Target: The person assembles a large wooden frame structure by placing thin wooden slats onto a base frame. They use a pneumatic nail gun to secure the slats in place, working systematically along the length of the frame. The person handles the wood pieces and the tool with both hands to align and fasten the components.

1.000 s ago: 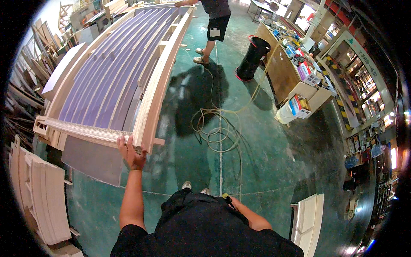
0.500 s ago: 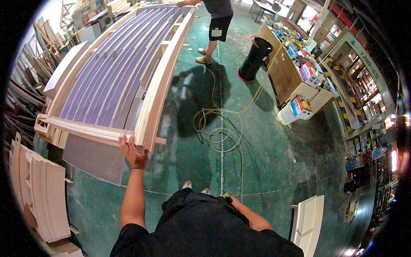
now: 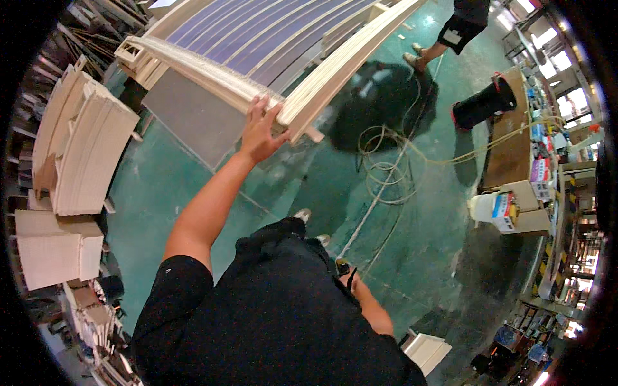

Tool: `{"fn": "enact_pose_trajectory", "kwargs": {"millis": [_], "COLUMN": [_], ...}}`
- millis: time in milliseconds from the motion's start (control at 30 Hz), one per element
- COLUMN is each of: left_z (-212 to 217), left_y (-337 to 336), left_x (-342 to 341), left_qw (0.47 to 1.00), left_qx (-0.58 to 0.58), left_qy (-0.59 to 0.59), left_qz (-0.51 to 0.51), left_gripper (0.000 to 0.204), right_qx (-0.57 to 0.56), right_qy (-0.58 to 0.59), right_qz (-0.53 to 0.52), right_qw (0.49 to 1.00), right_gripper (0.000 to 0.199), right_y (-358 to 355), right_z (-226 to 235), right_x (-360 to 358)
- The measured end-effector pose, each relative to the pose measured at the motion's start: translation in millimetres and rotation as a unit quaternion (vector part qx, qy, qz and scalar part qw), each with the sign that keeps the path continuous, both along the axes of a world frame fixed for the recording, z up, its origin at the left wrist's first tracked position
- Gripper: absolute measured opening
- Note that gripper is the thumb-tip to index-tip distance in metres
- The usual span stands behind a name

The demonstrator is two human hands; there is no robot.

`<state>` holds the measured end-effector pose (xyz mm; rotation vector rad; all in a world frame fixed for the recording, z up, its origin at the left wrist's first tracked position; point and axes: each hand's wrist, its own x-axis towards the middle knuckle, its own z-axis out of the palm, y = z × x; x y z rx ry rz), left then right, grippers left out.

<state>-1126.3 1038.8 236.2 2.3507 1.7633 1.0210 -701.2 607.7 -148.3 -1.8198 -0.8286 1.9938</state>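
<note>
A large wooden frame [image 3: 187,74] lies at the upper left, with curved purple panels [image 3: 238,38] between pale strips inside it. My left hand [image 3: 261,135] is at its near corner, fingers over the edge and thumb apart against the end of the layered side rail [image 3: 347,64]. Close to my waist, my right hand [image 3: 349,278] is closed around a small black and yellowish object [image 3: 343,266]. Its kind is too small and partly covered to make out.
Looped hose [image 3: 386,164] lies on the green floor, running toward a workbench [image 3: 505,145]. A black bin [image 3: 483,103] stands before it. Another person [image 3: 454,32] is at the far side. Stacked wooden pieces [image 3: 96,145] stand left; a grey board [image 3: 187,119] is under the frame.
My view has turned left, so the frame and bench appear farther right. My left hand stays at the frame's corner; my right hand remains near my waist.
</note>
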Motion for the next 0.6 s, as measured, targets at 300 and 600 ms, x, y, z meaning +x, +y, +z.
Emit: {"fn": "enact_pose_trajectory", "kwargs": {"millis": [300,600], "left_z": [-9.9,61.2], "left_y": [17.1,85.7], "left_x": [-42.3,-85.4], "left_qw": [0.992,0.962], "left_qx": [0.03,-0.03], "left_qy": [-0.051,0.015], "left_qz": [-0.109,-0.271], "left_gripper": [0.048,0.033], "right_qx": [-0.005,-0.182], "right_qy": [-0.232,-0.08], "right_qz": [0.226,-0.143], "right_qw": [0.946,0.97], "right_gripper": [0.049,0.018], "right_y": [66.6,65.4], "right_z": [91.3,79.9], "right_x": [-54.7,-129.4]}}
